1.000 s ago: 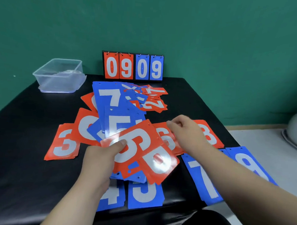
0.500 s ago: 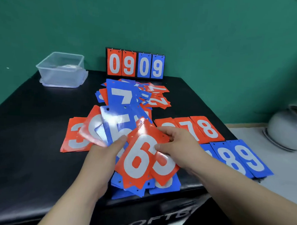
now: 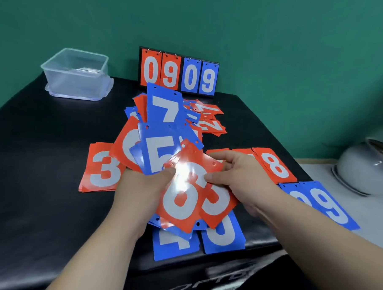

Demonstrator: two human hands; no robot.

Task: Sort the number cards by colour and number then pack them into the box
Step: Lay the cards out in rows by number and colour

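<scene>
My left hand (image 3: 140,186) holds a fanned bunch of red and blue number cards, thumb on top; a blue 7 (image 3: 165,108) and blue 5 (image 3: 157,152) stick up from it. My right hand (image 3: 235,177) pinches the red 6 card (image 3: 184,195) at the front of the fan, beside a red 3 (image 3: 216,203). On the black table lie a red 3 stack (image 3: 99,169), a red 8 (image 3: 275,166), blue 9 cards (image 3: 328,205), a blue 4 (image 3: 173,242) and a further pile of red cards (image 3: 209,119). The clear plastic box (image 3: 77,74) stands at the back left.
A flip scoreboard reading 0909 (image 3: 178,72) stands against the green wall at the table's back edge. A white rounded vessel (image 3: 367,165) sits on the floor to the right, beyond the table edge. The table's left side (image 3: 36,160) is bare black surface.
Both hands lifted the fan of cards more upright and closer to me. My right hand moved from the red cards on the table onto the red 6 in the fan.
</scene>
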